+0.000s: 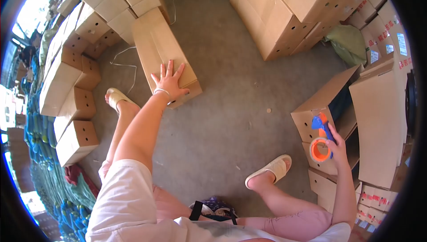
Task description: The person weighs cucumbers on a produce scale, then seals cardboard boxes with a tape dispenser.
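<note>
My left hand (pixel 169 81) lies with fingers spread on top of a long closed cardboard box (pixel 155 41), near the end closest to me. That box rests on the floor, and a strip of tape seems to run along its top. Off to the right, my right hand (pixel 339 147) is wrapped round the handle of a tape dispenser (pixel 321 126), blue and orange, with a tape roll on an orange core. The dispenser is held up in front of an open cardboard box (pixel 311 104) with its flaps raised.
Stacked boxes stand at the far right (pixel 275 15) and along the left (pixel 78 104). A green sack (pixel 349 44) slumps by the right stack. White string (pixel 133 70) trails over the concrete floor (pixel 218 122). Blue-green netted goods (pixel 42 126) pile up at the left edge.
</note>
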The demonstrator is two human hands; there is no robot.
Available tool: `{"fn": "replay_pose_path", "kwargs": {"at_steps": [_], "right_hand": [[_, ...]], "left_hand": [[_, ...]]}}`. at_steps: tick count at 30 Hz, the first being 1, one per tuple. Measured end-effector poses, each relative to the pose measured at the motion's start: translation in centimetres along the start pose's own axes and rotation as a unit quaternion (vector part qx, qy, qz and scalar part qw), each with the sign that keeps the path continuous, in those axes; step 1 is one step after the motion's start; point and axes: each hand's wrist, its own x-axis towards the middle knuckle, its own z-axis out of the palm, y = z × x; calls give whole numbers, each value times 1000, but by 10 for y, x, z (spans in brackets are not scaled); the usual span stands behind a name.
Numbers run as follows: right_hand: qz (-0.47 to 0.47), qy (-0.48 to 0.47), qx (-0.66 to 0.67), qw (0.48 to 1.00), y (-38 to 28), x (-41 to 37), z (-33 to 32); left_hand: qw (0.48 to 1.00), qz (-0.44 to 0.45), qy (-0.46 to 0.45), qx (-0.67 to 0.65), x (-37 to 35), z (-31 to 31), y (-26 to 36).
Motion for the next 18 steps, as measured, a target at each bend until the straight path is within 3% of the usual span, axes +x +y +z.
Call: {"fn": "replay_pose_path", "kwargs": {"at_steps": [3,5,14,16,18], "right_hand": [[20,-2,-45,999,23,5,0],[-11,-26,-155,987,24,8,-1],[-10,-3,-119,993,49,27,-8],[10,-77,-24,997,55,32,-10],[-37,-39,-149,987,60,31,-7]], "left_hand": [[999,-1,-35,4,1,-4,-7],[1000,13,-8,13,2,2,-8],[998,55,-16,9,-22,2,-5],[997,51,-41,33,-21,-4,-1],[997,53,-26,48,-18,-10,-3]]}}
